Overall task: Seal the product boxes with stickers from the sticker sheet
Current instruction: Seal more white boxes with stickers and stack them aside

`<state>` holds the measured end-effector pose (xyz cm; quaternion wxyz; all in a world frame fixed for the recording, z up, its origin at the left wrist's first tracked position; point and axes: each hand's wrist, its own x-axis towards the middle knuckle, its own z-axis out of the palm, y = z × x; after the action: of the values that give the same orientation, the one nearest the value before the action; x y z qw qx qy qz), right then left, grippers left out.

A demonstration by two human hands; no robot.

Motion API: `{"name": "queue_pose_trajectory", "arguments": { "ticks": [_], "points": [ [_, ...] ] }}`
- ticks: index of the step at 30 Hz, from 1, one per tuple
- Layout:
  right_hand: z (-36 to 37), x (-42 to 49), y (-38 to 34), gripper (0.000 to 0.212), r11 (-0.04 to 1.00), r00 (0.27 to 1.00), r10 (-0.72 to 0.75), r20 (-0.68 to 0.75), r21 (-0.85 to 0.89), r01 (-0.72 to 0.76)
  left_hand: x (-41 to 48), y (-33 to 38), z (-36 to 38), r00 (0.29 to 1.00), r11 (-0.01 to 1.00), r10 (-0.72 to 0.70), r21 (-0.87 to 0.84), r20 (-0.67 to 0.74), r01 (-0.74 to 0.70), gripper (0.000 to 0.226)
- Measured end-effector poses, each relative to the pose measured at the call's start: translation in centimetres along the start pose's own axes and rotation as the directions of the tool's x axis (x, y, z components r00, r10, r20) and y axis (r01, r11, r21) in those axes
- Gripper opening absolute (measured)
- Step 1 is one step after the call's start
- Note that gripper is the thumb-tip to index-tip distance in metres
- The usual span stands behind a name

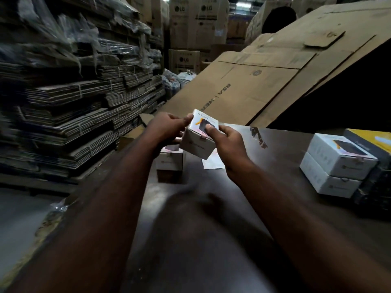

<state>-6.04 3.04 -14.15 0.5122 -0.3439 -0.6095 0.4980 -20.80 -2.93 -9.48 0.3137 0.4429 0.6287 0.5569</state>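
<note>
You held a box above the surface. Your left hand gripped its left end, your right hand its right side, thumb on top. The sticker sheet lay on the surface just below. A stack of two boxes sat at the right.

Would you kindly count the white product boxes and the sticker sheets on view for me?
White product boxes: 4 (held box, left box, upper right box, lower right box)
Sticker sheets: 1
Total: 5
Brownish shape under the left box: too dim, uncounted.
</note>
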Motion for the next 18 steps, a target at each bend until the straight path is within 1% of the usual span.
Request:
{"name": "queue_pose_trajectory", "arguments": {
  "ticks": [3, 5, 6, 8, 10, 13, 15, 18],
  "points": [
    [2.9, 0.3, -0.1, 0.056, 0.997, 1.000, 0.004, -0.007, -0.078, -0.004, 0.4, -0.6, -2.3, 0.999, 1.000, -0.024, -0.016, -0.049, 0.023, 0.042],
    [4.4, 0.7, -0.1, 0.063, 0.993, 1.000, -0.001, 0.007, -0.116, 0.002, 0.9, -1.1, -3.4, 0.994, 0.999, -0.041, -0.022, -0.096, 0.039, 0.040],
    [4.9, 1.0, -0.1, 0.060, 0.993, 1.000, -0.005, 0.010, -0.121, 0.006, 1.1, -1.3, -3.8, 0.992, 0.999, -0.048, -0.031, -0.113, 0.045, 0.037],
    [5.7, 1.6, 0.0, 0.044, 0.992, 1.000, -0.012, 0.017, -0.128, 0.014, 1.7, -2.0, -4.3, 0.987, 0.997, -0.076, -0.045, -0.143, 0.070, 0.032],
    [6.1, 1.9, 0.6, 0.033, 0.986, 1.000, -0.017, 0.015, -0.163, 0.019, 2.2, -3.0, -4.5, 0.981, 0.996, -0.092, 0.000, -0.172, 0.093, 0.034],
    [6.4, 2.0, 1.3, 0.031, 0.981, 1.000, -0.007, 0.019, -0.195, 0.010, 2.3, -4.3, -4.8, 0.980, 0.991, -0.105, 0.060, -0.171, 0.117, 0.041],
    [6.5, 2.1, 1.4, 0.031, 0.979, 1.000, -0.011, 0.027, -0.203, 0.016, 2.2, -4.9, -4.7, 0.979, 0.990, -0.127, 0.034, -0.157, 0.134, 0.042],
    [6.7, 2.0, 1.0, 0.034, 0.973, 0.999, -0.037, 0.034, -0.228, 0.044, 2.4, -5.3, -4.6, 0.976, 0.989, -0.148, -0.050, -0.158, 0.141, 0.046]
  ]
}}
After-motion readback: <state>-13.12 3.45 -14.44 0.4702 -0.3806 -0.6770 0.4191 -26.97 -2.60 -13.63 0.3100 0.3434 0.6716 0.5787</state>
